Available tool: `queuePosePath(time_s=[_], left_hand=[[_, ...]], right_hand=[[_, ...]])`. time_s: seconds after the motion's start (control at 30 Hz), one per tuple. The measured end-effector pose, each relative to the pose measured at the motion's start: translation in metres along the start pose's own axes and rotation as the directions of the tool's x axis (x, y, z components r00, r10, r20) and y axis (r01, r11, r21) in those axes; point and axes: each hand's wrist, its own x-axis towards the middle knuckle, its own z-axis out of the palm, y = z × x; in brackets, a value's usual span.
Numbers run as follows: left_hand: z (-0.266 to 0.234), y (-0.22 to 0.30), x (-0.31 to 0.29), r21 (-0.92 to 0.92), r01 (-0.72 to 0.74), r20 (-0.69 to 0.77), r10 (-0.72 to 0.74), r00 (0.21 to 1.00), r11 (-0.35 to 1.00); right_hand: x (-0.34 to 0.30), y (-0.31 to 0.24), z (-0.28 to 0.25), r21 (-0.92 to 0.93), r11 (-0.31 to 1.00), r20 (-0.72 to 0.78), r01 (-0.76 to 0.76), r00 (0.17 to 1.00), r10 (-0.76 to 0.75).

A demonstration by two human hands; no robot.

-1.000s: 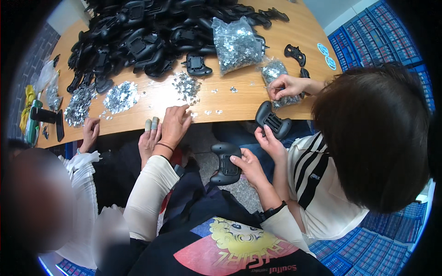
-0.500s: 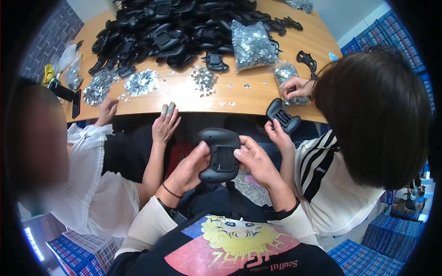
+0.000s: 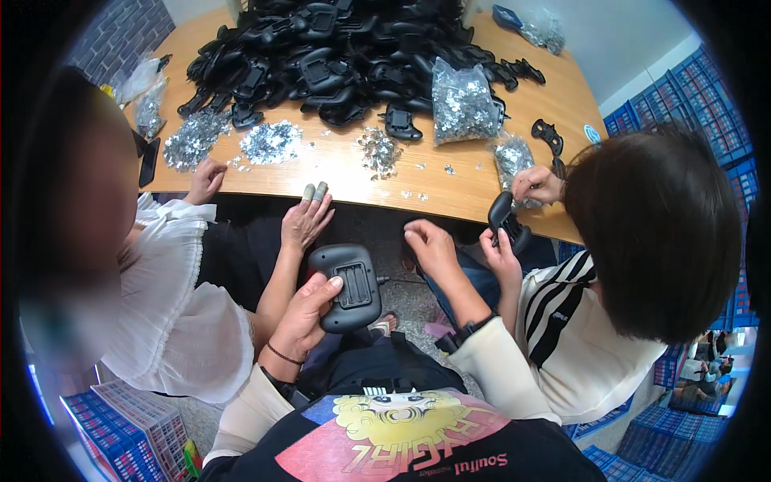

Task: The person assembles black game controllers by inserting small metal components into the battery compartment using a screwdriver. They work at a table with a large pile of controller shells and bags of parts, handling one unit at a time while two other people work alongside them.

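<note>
My left hand [image 3: 309, 309] grips a black game controller [image 3: 337, 269] by its near-left side, thumb lying on its back face. An open battery compartment [image 3: 353, 287] with long slots faces up. My right hand [image 3: 434, 249] is away from the controller, in front of the table edge, its fingers loosely bent and apart; no object shows in it. Beyond it on the table lie a few small metal pieces [image 3: 423, 197] and a small heap of metal pieces [image 3: 377, 153].
A large pile of black controllers [image 3: 321, 68] covers the back of the table [image 3: 273, 181]. Bags of metal pieces [image 3: 464, 104] stand at right. A co-worker's hand [image 3: 301, 225] rests at the edge on my left; another co-worker at right holds a controller [image 3: 506, 225].
My right hand has let go of the controller and moved forward toward the table. My left hand has shifted left with the controller, now tilted. The right co-worker has turned their controller.
</note>
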Motion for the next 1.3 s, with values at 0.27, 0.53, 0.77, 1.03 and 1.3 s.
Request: queuePosePath(time_s=[0.27, 0.53, 0.77, 1.03, 1.3], left_hand=[[0.007, 0.03, -0.008, -0.051, -0.027, -0.005, 0.027, 1.0, 0.998], [0.009, 0.05, -0.01, -0.052, -0.051, -0.013, 0.051, 0.999, 0.997], [0.012, 0.061, -0.005, -0.055, -0.072, -0.008, 0.071, 0.997, 0.996], [0.018, 0.072, -0.011, 0.0, -0.149, 0.029, 0.149, 0.988, 0.989], [0.022, 0.073, -0.011, 0.096, -0.121, 0.054, 0.117, 0.992, 0.988]], right_hand=[[0.082, 0.004, 0.029, -0.342, 0.925, 0.011, 0.167, 0.985, -0.173], [0.107, 0.007, 0.058, -0.484, 0.868, 0.122, 0.112, 0.991, -0.06], [0.116, 0.014, 0.06, -0.491, 0.863, 0.112, 0.118, 0.991, -0.072], [0.078, -0.073, 0.018, 0.447, 0.807, 0.421, -0.385, 0.887, 0.189], [0.032, -0.112, -0.02, 0.744, 0.443, 0.533, -0.5, 0.844, 0.058]])
